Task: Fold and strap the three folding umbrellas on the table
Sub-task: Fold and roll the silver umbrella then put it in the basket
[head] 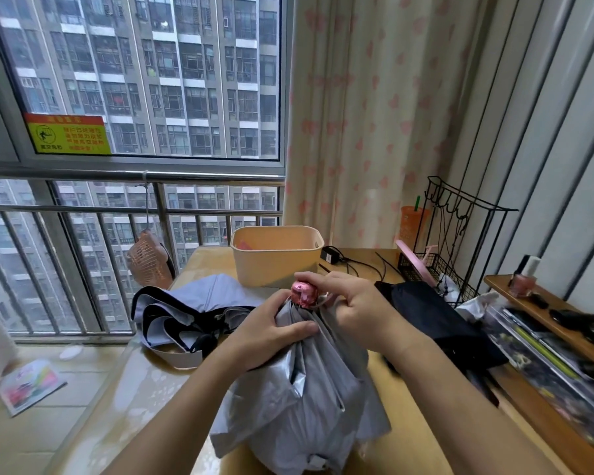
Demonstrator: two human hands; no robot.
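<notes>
Loose silver-grey canopy fabric of a folding umbrella [299, 389] is billowing nearest the camera, standing over the glossy tan table [151, 389]. Its long axis is running away from the person, rising to a pink metallic end cap [304, 293].

Both hands are working at that far end. The left hand [271, 330] is clutching the gathered pleats just below the cap, while the right hand [350, 310] is curling around the cap and neck.

A small pale tab, probably the strap, is hanging at the near hem, well apart from both grips. The left hand is sitting lower and so nearer to it.

A lavender-and-black umbrella [193, 310] is lying unfolded to the left, and a black umbrella [436, 320] to the right.
</notes>
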